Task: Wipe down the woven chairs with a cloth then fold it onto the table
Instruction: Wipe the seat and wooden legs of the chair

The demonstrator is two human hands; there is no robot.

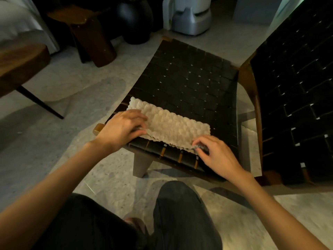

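The cloth [173, 127] lies flat on the near edge of the chair [189, 78], on its dark woven seat. The cloth is pale and bumpy. The left hand [122, 129] holds the cloth's left end, with fingers curled over the edge. The right hand [216, 154] pinches the near right corner, which is lifted a little. A tall woven panel [297, 87] stands up on the right (I cannot tell if it is this chair's back or another chair). A wooden table [21, 64] is off to the left, well apart from the cloth. Behind the chair are a brown stool [93, 37], a black vase [133, 20] and a white machine [191, 17].
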